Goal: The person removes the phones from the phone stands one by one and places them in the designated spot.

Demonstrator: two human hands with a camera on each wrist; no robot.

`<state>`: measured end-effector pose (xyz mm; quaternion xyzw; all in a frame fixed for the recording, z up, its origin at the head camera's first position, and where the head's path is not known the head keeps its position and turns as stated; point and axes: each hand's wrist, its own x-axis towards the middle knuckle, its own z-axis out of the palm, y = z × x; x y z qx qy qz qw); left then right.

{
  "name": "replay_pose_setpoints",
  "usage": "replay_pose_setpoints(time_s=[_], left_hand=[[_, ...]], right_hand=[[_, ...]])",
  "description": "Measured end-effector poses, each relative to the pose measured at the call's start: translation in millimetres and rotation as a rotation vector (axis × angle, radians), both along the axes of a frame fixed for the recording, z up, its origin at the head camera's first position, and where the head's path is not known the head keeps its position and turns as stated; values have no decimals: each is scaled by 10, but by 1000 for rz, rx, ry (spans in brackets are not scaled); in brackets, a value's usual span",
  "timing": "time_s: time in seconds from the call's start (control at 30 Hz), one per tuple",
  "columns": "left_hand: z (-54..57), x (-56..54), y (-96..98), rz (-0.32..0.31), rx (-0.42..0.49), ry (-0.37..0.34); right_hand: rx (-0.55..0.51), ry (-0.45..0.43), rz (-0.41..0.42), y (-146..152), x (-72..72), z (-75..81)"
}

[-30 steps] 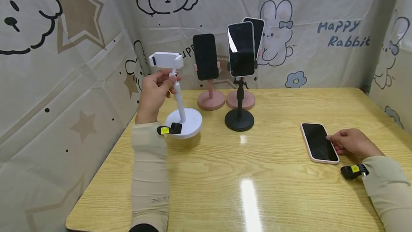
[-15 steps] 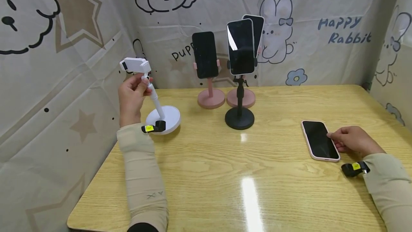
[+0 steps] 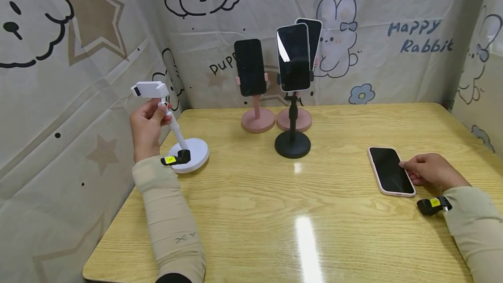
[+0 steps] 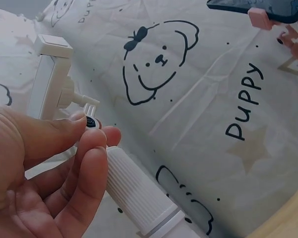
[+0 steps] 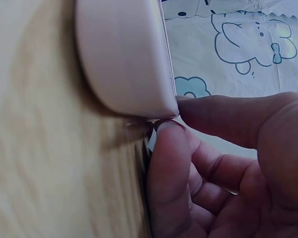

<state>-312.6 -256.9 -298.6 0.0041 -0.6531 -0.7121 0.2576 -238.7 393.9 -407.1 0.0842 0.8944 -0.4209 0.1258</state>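
A white phone stand (image 3: 175,128) with a round base and a clamp head is at the table's left side. My left hand (image 3: 146,128) pinches its neck between thumb and fingers, just below the clamp. In the left wrist view the ribbed white pole (image 4: 139,191) runs down from my fingertips. On the right, a phone in a pink case (image 3: 391,171) lies screen up on the table. My right hand (image 3: 434,171) pinches its right edge, thumb on top; the right wrist view shows thumb and forefinger at the rim of the pink case (image 5: 124,54).
Toward the back, a black stand (image 3: 292,143) holds a phone (image 3: 294,58). Two pink stands with phones are behind it, one pink base (image 3: 257,120) to its left. Printed cloth (image 3: 235,8) hangs behind and beside the wooden table (image 3: 334,230).
My left hand has moved left with the white stand, whose base went from beside the pink stand to near the table's left edge. My right hand and the pink-cased phone stay put.
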Motion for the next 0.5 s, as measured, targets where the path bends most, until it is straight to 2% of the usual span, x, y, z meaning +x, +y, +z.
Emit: replay_pose_setpoints(time_s=[0.17, 0.33, 0.5], left_hand=[[-49, -36, -31, 11, -20, -4], [-98, -82, -47, 3, 0, -6], [-130, -110, -52, 28, -34, -30]], right_hand=[[-5, -6, -5, 1, -2, -9], [-9, -6, -4, 4, -3, -13], [-7, -4, -1, 3, -5, -6]])
